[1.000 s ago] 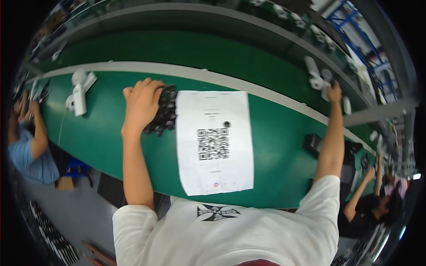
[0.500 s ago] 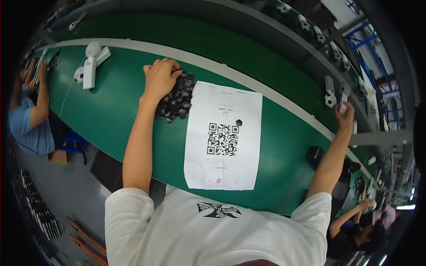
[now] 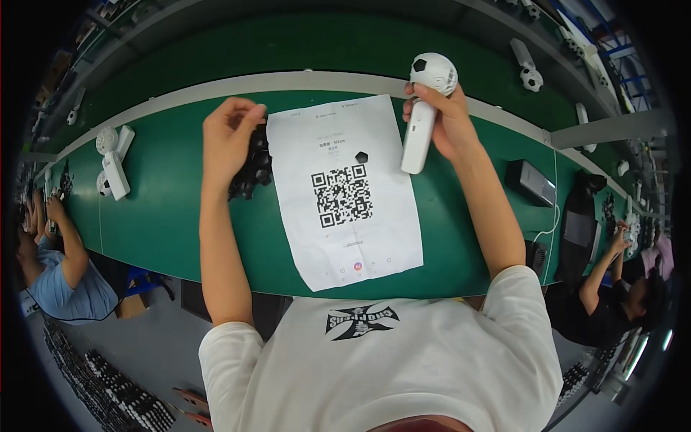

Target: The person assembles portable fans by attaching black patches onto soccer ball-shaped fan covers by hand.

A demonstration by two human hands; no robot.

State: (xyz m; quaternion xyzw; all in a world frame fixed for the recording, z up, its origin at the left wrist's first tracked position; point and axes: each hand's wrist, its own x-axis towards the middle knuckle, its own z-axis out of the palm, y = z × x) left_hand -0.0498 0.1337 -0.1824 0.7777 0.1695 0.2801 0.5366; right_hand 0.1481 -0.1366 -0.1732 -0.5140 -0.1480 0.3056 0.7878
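Observation:
My right hand [image 3: 448,119] grips a white handheld fan [image 3: 417,140] just past the right edge of the paper. Its round head [image 3: 434,72], patterned like a soccer ball with a black pentagon, points away from me, and the handle slants down toward me. My left hand [image 3: 232,140] is over the left side of a heap of small black pieces [image 3: 253,169]; its thumb and fingers are closed together, and whatever they hold is hidden. Between my hands lies a white printed sheet [image 3: 295,237] with a square code. One black pentagon piece [image 3: 361,157] rests on the sheet.
More white fans [image 3: 115,173] lie on the green table [image 3: 165,216] at left. A black box [image 3: 529,181] and a cable [image 3: 553,223] are at right. Beyond the pale rail, a fan [image 3: 530,78] lies on the green belt [image 3: 237,61]. Other people work on both sides.
My right hand has come in from the far right, bringing a fan over beside the sheet. My left hand has stayed by the black heap, its fingers drawn together. The view has turned.

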